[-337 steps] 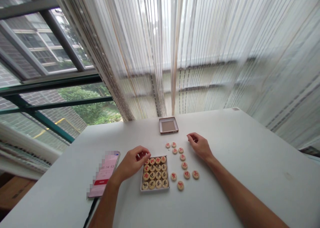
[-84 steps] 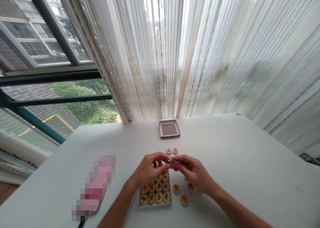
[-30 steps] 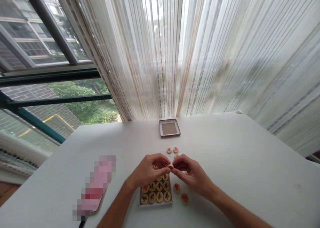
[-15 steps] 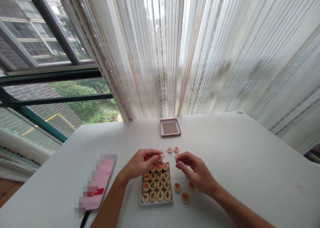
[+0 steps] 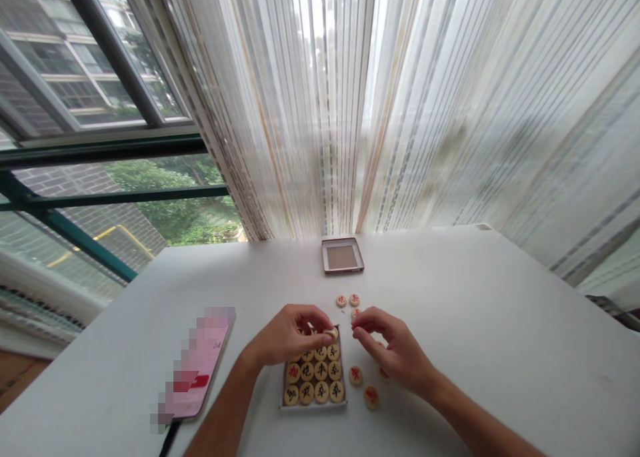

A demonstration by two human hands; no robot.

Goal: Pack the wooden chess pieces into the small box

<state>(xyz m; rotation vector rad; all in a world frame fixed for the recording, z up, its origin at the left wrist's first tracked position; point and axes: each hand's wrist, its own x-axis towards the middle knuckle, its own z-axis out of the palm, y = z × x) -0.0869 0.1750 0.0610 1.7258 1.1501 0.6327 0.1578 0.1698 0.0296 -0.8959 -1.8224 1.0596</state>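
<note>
My left hand pinches a round wooden Chinese chess piece between thumb and fingertips, over the far right corner of a shallow box. Rows of pieces with black or red characters fill the box, the far row partly hidden under my hand. To the right, my right hand hovers with curled fingers and a gap between thumb and forefinger; nothing shows in it. Just beyond its fingertips lies a red-marked piece, with two more, one a red piece, farther back.
Right of the box lie loose red pieces, among them one red piece, another partly under my right hand. The box lid rests at the table's back. A pink-screened phone with a cable lies left. Curtains hang behind the white table.
My left hand has lowered and moved right, bringing its chess piece down to the box's far right corner. My right hand has stayed nearly still.
</note>
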